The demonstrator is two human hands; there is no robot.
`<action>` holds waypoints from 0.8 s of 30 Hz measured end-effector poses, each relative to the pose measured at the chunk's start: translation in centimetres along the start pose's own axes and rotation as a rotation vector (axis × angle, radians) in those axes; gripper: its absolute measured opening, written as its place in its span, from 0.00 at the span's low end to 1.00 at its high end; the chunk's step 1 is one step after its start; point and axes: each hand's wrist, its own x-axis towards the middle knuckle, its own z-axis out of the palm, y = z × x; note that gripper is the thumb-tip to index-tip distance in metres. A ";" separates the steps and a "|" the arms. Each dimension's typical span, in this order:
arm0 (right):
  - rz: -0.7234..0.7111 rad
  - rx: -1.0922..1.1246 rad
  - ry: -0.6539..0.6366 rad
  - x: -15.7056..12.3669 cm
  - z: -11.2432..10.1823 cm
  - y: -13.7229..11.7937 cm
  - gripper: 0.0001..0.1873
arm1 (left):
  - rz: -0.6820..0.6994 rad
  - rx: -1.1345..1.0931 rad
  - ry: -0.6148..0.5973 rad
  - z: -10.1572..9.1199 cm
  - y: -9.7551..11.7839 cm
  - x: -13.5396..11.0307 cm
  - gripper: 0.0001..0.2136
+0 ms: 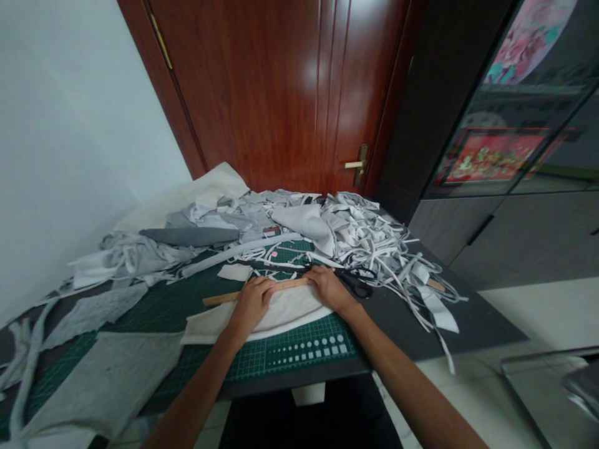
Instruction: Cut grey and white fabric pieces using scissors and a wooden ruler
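Observation:
A pale piece of fabric (285,310) lies on the green cutting mat (262,365) in front of me. Along its far edge runs a wooden ruler (219,299). My left hand (253,305) is closed on the ruler near its middle, fingers bent over the wood. Toward the ruler's right end, my right hand (329,289) holds it too, fingers together and partly hidden. Black-handled scissors (360,282) rest just right of my right hand, their blades partly behind it. A small pale scrap (234,272) sits beyond the ruler.
Grey and white fabric strips pile up at the back right (369,234). More cloth (201,236) is heaped at the back left. A grey fabric piece (112,374) covers the mat's near left. Beyond the dark table (468,333) stand a wooden door (271,93) and a cabinet (538,243).

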 end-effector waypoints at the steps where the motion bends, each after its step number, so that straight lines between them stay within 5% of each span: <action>1: 0.004 0.000 0.006 -0.1 0.0 -0.1 0.14 | 0.010 -0.008 -0.006 0.0 -0.1 0.1 0.12; 15: 0.080 -0.027 0.032 -7.3 -1.6 -2.1 0.21 | 0.169 -0.167 -0.127 -0.8 1.8 0.2 0.08; 20: 0.044 0.034 0.044 -7.0 -2.8 -1.5 0.14 | 0.192 -0.191 -0.151 -1.1 2.2 0.6 0.09; 24: 0.055 -0.019 0.193 -6.5 -4.9 1.0 0.14 | 0.175 -0.195 -0.148 -1.2 2.3 0.3 0.09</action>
